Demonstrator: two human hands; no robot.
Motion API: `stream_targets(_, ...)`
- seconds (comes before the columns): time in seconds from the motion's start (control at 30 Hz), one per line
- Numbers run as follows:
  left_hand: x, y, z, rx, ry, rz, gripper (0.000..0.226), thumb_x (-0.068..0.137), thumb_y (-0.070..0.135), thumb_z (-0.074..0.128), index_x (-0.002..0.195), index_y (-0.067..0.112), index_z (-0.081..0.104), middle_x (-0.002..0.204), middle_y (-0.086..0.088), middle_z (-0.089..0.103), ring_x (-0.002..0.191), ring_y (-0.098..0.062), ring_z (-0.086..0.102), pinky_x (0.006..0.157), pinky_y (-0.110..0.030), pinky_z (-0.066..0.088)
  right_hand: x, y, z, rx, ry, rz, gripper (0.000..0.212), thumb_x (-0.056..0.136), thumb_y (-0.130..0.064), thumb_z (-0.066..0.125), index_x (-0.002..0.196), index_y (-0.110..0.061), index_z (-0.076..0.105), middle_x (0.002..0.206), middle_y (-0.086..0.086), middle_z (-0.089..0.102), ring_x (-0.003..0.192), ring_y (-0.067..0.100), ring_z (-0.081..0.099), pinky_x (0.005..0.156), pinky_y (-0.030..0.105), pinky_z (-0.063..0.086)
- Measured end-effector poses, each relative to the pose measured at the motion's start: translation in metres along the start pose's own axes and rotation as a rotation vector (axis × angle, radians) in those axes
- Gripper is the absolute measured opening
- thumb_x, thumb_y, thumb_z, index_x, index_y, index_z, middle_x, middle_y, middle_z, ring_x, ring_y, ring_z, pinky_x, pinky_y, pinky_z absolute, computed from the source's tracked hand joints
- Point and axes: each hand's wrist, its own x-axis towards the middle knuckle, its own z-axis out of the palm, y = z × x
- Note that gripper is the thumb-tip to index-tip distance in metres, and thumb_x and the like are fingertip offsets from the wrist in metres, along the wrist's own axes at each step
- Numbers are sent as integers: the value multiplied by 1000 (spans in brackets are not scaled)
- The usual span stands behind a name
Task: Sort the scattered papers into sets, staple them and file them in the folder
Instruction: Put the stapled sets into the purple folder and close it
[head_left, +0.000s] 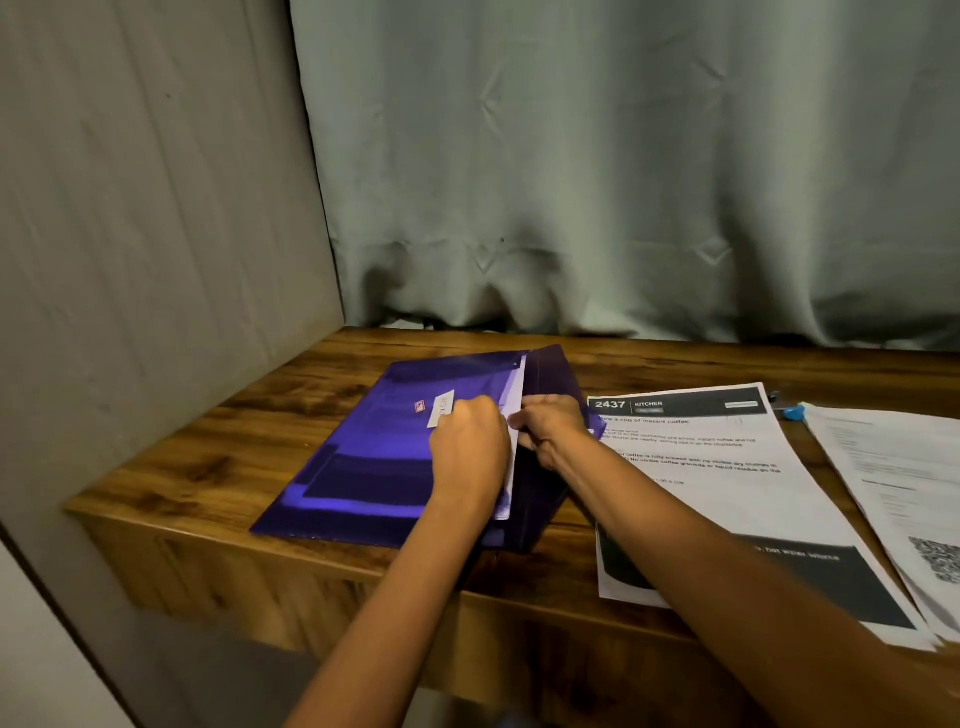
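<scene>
A wooden desk (208, 457) stands in a corner, with a grey wall (130, 208) on the left and a pale curtain (623, 182) hanging in folds behind it. The purple folder (363, 457) lies flat near the desk's front edge. A white set (509, 483) is tucked inside, and only its long edge shows at the folder's open side.

The left hand (467, 441) has its fingers curled over the cover at that open edge. Whether it grips the cover alone or the paper with it cannot be told. The right hand (550, 426) pinches the set's edge beside the raised dark flap (545, 374).

The likely trouble is the set going in askew. Thin paper pushed from one edge may buckle or catch on the flap and crease. The folder could also skid on the smooth desk, and one corner already sits close to the drop. A printed sheet (727, 467) hangs partly over the front edge under the right forearm, so a swing of that arm might sweep it off.

The folder is thin, glossy plastic that mirrors the light in bands, and it looks slippery and flexible. The desk has a strong brown grain. A further pile (893, 467) is matt, limp white paper, and a small blue object (794, 413) lies beyond it, too hidden to identify.
</scene>
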Motion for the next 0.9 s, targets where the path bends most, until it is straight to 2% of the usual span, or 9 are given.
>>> stream_targets(0.13, 1, -1, 2, -19, 0, -4, 23, 101, 16, 39, 105, 3, 58, 104, -13, 62, 97, -29, 62, 68, -30, 43, -1, 2, 10, 45, -36, 58, 27, 76, 21, 60, 81, -6, 60, 72, 10, 60, 59, 18, 58, 49, 27, 50)
stream_targets(0.23, 2, -2, 3, -12, -3, 11, 23, 102, 16, 39, 106, 4, 58, 105, -13, 62, 97, -29, 62, 70, -31, 46, -4, 1, 13, 67, -45, 93, 28, 80, 20, 56, 90, -6, 60, 67, 9, 56, 41, 12, 53, 33, 16, 39)
stream_targets(0.3, 2, -2, 5, -12, -3, 12, 24, 102, 17, 39, 108, 4, 57, 106, -13, 62, 98, -29, 62, 68, -29, 42, -4, 1, 14, 79, -49, 112, 29, 82, 20, 52, 87, -8, 58, 64, 8, 54, 28, 7, 47, 31, 13, 34)
stream_targets(0.43, 2, -4, 9, -27, -2, 8, 24, 101, 19, 41, 106, 3, 58, 104, -13, 63, 96, -28, 63, 66, -29, 40, -3, 5, 13, 57, -73, 126, 31, 82, 18, 53, 100, -5, 64, 67, 8, 60, 43, 11, 54, 40, 19, 43)
stream_targets(0.53, 1, -3, 11, -47, -12, -18, 26, 100, 23, 42, 104, 3, 58, 104, -14, 62, 96, -30, 62, 66, -30, 38, -3, 0, 6, 76, -5, 92, 25, 84, 17, 48, 75, -3, 61, 60, 9, 57, 37, 10, 54, 37, 18, 48)
stream_targets(0.63, -1, -1, 12, -46, -28, -22, 28, 100, 27, 43, 102, 4, 58, 103, -13, 62, 96, -30, 60, 66, -32, 37, -1, -8, -2, 79, 78, 14, 17, 86, 13, 48, 87, -1, 57, 70, 12, 53, 48, 15, 53, 53, 26, 56)
stream_targets(0.7, -4, 0, 15, -64, -32, -25, 24, 98, 24, 44, 100, 4, 57, 102, -13, 61, 95, -30, 60, 65, -32, 36, -1, -14, -11, 76, 115, -54, 19, 82, 14, 49, 82, -4, 56, 71, 11, 49, 51, 15, 48, 64, 34, 54)
stream_targets(0.77, -6, 0, 19, -92, -47, -32, 24, 98, 22, 43, 101, 3, 57, 104, -15, 61, 97, -33, 60, 66, -35, 38, -5, -22, -23, 54, 118, -119, 25, 80, 14, 48, 67, -7, 53, 66, 8, 46, 52, 15, 45, 65, 34, 48)
stream_targets(0.9, -11, 3, 22, -304, -74, -95, 41, 103, 32, 34, 102, 1, 60, 107, -20, 62, 99, -39, 59, 75, -40, 43, -20, -37, -59, -77, 103, -248, 27, 81, 11, 50, 65, -10, 57, 65, 6, 55, 65, 20, 57, 68, 33, 52)
